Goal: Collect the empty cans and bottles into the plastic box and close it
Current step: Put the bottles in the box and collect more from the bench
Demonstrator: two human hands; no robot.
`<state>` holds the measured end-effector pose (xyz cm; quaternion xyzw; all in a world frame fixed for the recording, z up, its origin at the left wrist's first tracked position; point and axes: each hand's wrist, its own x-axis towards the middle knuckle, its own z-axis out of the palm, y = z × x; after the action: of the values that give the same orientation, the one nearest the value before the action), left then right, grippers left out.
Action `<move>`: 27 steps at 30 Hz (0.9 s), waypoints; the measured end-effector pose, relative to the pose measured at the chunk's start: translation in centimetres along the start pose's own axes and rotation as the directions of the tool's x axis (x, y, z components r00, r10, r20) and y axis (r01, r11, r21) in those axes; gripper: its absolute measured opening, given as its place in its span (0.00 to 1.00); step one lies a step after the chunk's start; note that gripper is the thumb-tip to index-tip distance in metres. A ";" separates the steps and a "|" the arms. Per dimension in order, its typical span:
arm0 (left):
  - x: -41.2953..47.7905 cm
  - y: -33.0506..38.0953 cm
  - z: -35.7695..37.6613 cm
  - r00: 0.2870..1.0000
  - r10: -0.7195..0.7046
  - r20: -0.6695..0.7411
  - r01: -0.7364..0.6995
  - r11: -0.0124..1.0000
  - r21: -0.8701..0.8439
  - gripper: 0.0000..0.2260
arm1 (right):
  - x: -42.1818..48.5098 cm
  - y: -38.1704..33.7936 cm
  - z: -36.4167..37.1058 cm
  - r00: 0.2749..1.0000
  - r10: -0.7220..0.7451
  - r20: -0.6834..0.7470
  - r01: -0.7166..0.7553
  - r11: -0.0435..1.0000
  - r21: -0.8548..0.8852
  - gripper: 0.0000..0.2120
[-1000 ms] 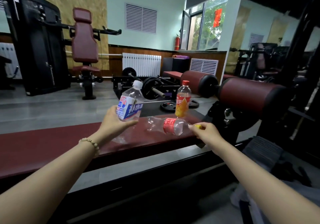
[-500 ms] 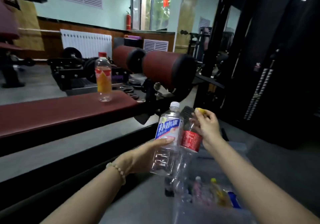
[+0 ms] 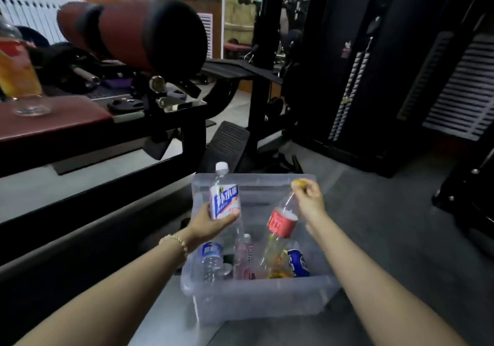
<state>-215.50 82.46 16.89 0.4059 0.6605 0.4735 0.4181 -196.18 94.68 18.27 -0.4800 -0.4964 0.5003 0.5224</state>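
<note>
Left hand (image 3: 211,221): fingers wrapped around the lower body of a white-label bottle (image 3: 224,198), upright, white cap on top, held above the box's left half. Bead bracelet (image 3: 175,242) on that wrist. Right hand (image 3: 310,198): fingertips pinched on the yellow cap of a red-label bottle (image 3: 282,224), which hangs neck-up and tilted, its base down inside the box.

Box (image 3: 256,295): clear plastic, lidless, on the grey floor (image 3: 387,238). Contents: one blue-label bottle (image 3: 211,258), one pinkish bottle (image 3: 244,258), one blue can (image 3: 298,262); other items unclear.

One orange-drink bottle (image 3: 18,75) stands on the maroon bench (image 3: 53,123), well apart, upper left.
</note>
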 end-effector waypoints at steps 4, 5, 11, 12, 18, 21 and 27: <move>0.9 -3.9 1.8 0.984 -0.168 0.050 0.155 0.968 0.199 0.28 | 0.2 5.6 -0.5 0.976 0.207 0.064 -0.195 0.968 -0.156 0.16; 0.9 -4.5 2.2 0.979 -0.196 0.047 0.182 0.960 0.215 0.29 | 0.3 6.4 -0.6 0.965 0.242 0.099 -0.224 0.961 -0.165 0.19; 1.4 -6.5 2.9 0.974 -0.225 -0.028 0.224 0.941 0.253 0.24 | -0.3 7.8 -0.7 0.893 0.372 0.251 -0.286 0.903 -0.321 0.30; 1.6 -6.5 2.7 0.974 -0.219 -0.048 0.224 0.943 0.245 0.28 | -0.4 7.6 -0.8 0.899 0.361 0.248 -0.261 0.897 -0.357 0.29; 0.9 -2.5 0.1 1.000 -0.012 -0.002 0.012 0.950 0.313 0.28 | -2.7 3.1 0.9 0.920 0.209 0.330 -0.038 0.888 -0.458 0.23; -0.5 1.3 -4.5 0.976 0.219 0.010 -0.195 0.843 0.500 0.23 | -4.5 0.1 3.6 0.900 0.116 0.419 0.109 0.873 -0.475 0.21; -5.0 9.0 -19.2 0.807 0.590 0.024 -0.358 0.457 0.814 0.20 | -8.0 -6.8 14.2 0.796 -0.101 0.597 0.371 0.860 -0.350 0.22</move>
<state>-230.65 74.32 30.24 0.6489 0.7058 0.2805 -0.0456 -210.13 86.45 25.39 -0.3516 -0.7864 0.4184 0.2879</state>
